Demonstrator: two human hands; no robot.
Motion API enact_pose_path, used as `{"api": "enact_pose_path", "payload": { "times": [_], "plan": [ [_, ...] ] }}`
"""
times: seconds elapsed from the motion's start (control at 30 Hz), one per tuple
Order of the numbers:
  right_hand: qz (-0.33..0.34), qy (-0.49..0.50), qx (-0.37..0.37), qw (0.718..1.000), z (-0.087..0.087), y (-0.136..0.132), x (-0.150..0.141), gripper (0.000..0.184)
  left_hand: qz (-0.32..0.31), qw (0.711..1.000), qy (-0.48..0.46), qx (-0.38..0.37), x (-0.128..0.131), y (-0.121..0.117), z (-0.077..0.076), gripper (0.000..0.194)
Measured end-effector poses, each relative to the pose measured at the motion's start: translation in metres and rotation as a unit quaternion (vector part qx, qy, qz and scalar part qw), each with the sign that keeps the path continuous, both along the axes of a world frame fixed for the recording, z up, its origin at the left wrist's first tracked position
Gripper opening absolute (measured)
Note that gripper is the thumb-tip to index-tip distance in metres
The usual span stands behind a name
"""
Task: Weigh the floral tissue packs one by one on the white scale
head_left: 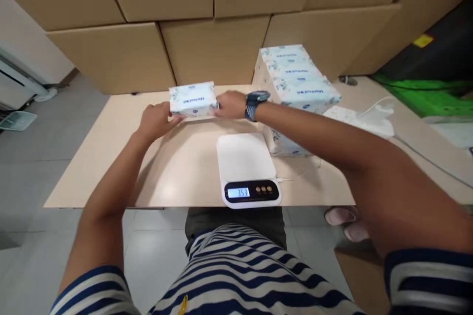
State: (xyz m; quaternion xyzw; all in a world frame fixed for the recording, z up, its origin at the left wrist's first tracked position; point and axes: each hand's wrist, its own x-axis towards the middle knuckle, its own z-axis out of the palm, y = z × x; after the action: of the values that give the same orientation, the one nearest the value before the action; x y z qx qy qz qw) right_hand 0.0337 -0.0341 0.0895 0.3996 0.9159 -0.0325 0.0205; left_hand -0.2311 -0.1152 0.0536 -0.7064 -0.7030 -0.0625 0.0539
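Observation:
Between my two hands is a pack of tissues [192, 100], white and pale blue with blue lettering, near the back of the table. My left hand [157, 119] is closed on its left end, thumb low along the front. My right hand [232, 104], with a dark watch at the wrist, grips the right end; some of its fingers are hidden behind the pack. Nearer to me lies a white kitchen scale [246, 157] with nothing on its plate, its lit display reading about 353. Right of it stands a stack of similar tissue packs [291, 76], partly covered by my right forearm.
Large cardboard boxes [218, 49] form a wall along the table's back edge. A white power strip [360, 120] with a plug and cables lies at the right, near a bright green bag [417, 103]. Pink slippers [347, 221] are on the floor below the table [177, 167].

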Motion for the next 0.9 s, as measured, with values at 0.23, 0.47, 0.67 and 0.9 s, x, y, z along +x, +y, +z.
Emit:
{"api": "enact_pose_path", "payload": {
  "times": [0.23, 0.47, 0.67, 0.9],
  "plan": [
    [-0.038, -0.074, -0.009, 0.997, -0.029, 0.019, -0.029, 0.088, 0.031, 0.998, -0.052, -0.031, -0.005, 0.017, -0.041, 0.036],
    [0.066, -0.039, 0.041, 0.996, -0.043, 0.043, -0.06, 0.09, 0.061, 0.991, -0.116, -0.028, 0.002, 0.02, -0.062, 0.04],
    [0.029, -0.081, 0.064, 0.994, -0.051, 0.086, -0.084, 0.082, 0.066, 0.987, -0.142, -0.029, 0.0, 0.023, -0.064, 0.038],
    [0.021, -0.063, 0.058, 0.996, -0.051, 0.102, -0.101, 0.077, 0.066, 0.986, -0.151, -0.037, 0.0, 0.017, -0.063, 0.036]
  ]
}}
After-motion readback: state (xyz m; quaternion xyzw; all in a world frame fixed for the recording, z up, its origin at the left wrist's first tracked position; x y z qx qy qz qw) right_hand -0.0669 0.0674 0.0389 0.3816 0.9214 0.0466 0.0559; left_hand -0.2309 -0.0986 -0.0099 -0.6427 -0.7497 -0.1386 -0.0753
